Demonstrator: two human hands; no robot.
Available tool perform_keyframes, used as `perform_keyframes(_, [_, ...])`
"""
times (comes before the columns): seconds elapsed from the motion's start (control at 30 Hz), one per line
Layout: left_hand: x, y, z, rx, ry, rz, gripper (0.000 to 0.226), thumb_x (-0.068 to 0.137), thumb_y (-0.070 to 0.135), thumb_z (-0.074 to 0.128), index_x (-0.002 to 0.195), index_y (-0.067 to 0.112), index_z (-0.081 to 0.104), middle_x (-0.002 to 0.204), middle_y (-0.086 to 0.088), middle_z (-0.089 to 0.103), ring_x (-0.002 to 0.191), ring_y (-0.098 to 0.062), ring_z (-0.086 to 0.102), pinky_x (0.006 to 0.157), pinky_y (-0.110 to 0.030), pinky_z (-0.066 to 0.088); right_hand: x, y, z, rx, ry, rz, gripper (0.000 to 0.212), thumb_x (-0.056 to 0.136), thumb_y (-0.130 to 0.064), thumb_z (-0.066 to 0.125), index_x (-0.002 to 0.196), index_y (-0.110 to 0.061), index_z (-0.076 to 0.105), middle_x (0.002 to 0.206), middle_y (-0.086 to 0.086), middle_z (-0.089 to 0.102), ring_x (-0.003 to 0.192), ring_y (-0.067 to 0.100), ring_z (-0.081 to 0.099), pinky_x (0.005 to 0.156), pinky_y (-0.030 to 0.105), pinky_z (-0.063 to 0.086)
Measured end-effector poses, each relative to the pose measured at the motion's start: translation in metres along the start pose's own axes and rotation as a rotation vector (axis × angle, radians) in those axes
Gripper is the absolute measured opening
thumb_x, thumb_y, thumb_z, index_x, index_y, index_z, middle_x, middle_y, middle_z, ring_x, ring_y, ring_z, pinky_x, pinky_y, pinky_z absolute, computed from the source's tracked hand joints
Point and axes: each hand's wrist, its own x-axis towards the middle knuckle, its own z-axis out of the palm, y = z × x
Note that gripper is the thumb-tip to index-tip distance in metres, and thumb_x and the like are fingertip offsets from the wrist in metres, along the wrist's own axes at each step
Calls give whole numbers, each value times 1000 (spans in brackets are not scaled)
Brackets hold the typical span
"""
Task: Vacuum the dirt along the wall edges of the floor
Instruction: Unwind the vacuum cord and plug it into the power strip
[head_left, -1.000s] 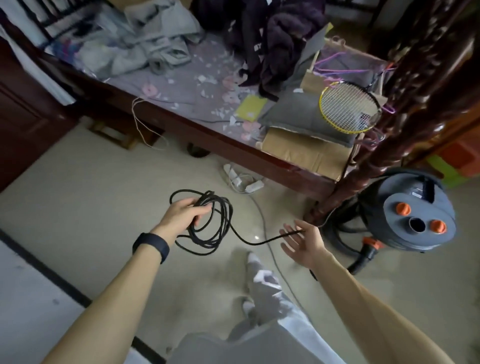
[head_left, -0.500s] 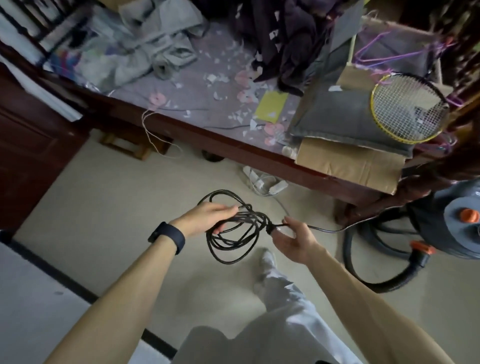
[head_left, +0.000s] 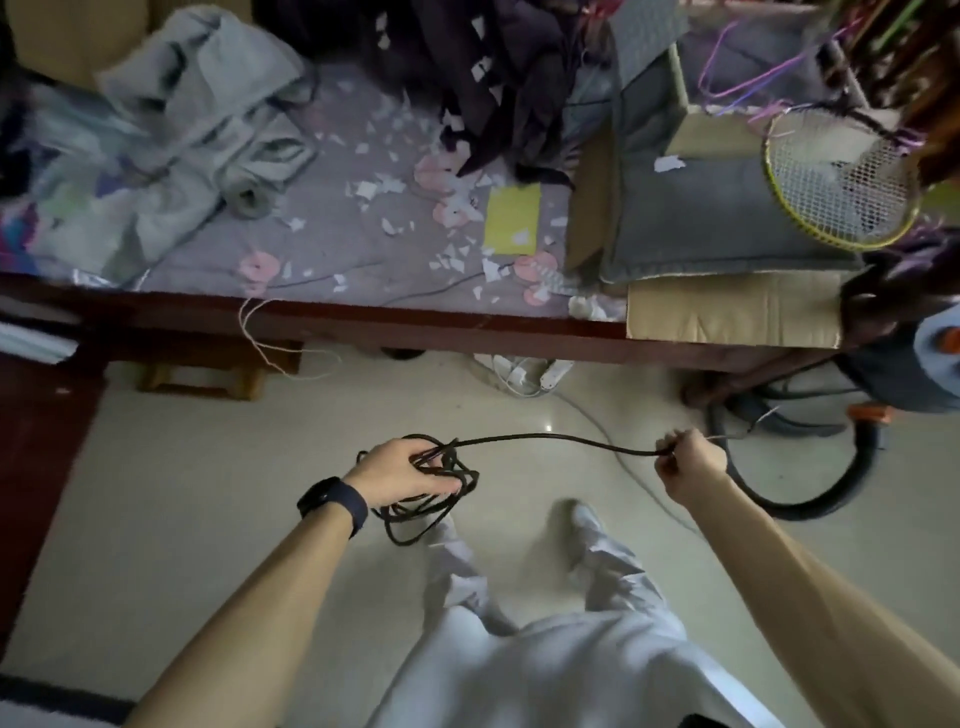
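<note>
My left hand (head_left: 402, 474) grips a coiled bundle of black power cord (head_left: 431, 506) above the pale floor. A single strand of the cord (head_left: 550, 440) runs right to my right hand (head_left: 685, 460), which pinches it in a closed fist. The grey vacuum cleaner (head_left: 914, 371) with orange fittings sits at the far right edge, mostly cut off by the frame. Its black hose (head_left: 810, 506) curves across the floor below it.
A wooden bed (head_left: 415, 317) strewn with clothes, paper scraps, cardboard and a badminton racket (head_left: 841, 187) spans the back. A white power strip (head_left: 524, 376) lies on the floor under its edge. A small wooden stool (head_left: 202, 376) stands at left. My legs are below.
My right hand closed on the cord and pulled a strand out to the right, away from the coil. The view shifted left, so the vacuum slid to the frame edge.
</note>
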Motion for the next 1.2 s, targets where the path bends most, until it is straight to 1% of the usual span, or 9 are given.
perform_keyframes(0.13, [28, -7, -35, 154, -145, 171, 49, 63, 63, 75, 96, 28, 70, 88, 13, 72, 85, -8, 67, 85, -32, 51, -21, 60, 1, -119, 30, 118, 21, 99, -12, 59, 80, -11, 51, 76, 8, 51, 60, 19, 51, 51, 27, 47])
perform_keyframes(0.27, [29, 5, -49, 274, -155, 345, 35, 69, 63, 65, 98, 42, 66, 90, 17, 72, 89, -9, 67, 85, -40, 53, -72, 105, 45, -422, -72, -17, 35, 97, -45, 66, 103, -11, 62, 99, 5, 67, 84, 20, 63, 75, 33, 52])
perform_keyframes(0.4, [14, 29, -39, 646, -175, 581, 20, 91, 48, 54, 109, 45, 62, 104, 13, 70, 100, -15, 60, 91, -35, 40, -126, 111, 97, -477, -296, -59, 60, 91, -70, 59, 106, -12, 67, 90, 2, 72, 76, 17, 68, 64, 28, 54])
perform_keyframes(0.53, [10, 30, -28, 865, -67, 733, 30, 94, 32, 48, 118, 44, 60, 107, 10, 66, 107, -15, 56, 93, -33, 30, -137, 116, 111, -627, -272, -115, 19, 92, -19, 71, 104, -3, 67, 69, 7, 64, 42, 9, 60, 42, 18, 46])
perform_keyframes(0.63, [11, 23, -26, 939, 12, 794, 36, 92, 21, 51, 122, 40, 61, 128, 8, 55, 128, -19, 42, 103, -33, 30, -130, 124, 94, -543, -206, -58, 12, 93, -8, 63, 104, -4, 65, 80, 10, 70, 57, 17, 68, 48, 23, 52])
perform_keyframes(0.77, [17, 17, -27, 1056, 156, 766, 39, 87, 1, 50, 108, 29, 68, 156, -1, 25, 145, -40, 12, 113, -59, 22, -122, 135, 66, -343, -59, -130, 6, 99, -11, 58, 104, -10, 57, 100, 12, 61, 86, 21, 62, 65, 30, 54])
perform_keyframes(0.93, [27, 8, -36, 1075, 59, 562, 42, 96, 9, 39, 129, 32, 52, 149, -1, 36, 109, -32, 57, 83, -37, 46, -125, 127, 37, 424, -48, -107, 25, 99, 11, 43, 98, -14, 42, 87, 9, 53, 62, 15, 55, 49, 22, 51])
perform_keyframes(1.07, [37, 3, -35, 1093, 113, 630, 44, 92, 8, 44, 125, 37, 46, 122, 1, 56, 98, -25, 62, 85, -37, 44, -123, 113, 12, 533, 0, -82, 31, 96, 8, 44, 118, -14, 46, 102, 7, 64, 51, 10, 49, 59, 27, 49])
perform_keyframes(1.2, [49, 20, -37, 1083, 196, 620, 40, 93, 6, 41, 127, 26, 42, 114, -3, 54, 88, -31, 62, 78, -38, 41, -117, 108, -2, 548, 42, -63, 17, 94, 2, 48, 96, -15, 49, 97, 3, 60, 57, 14, 54, 60, 29, 51])
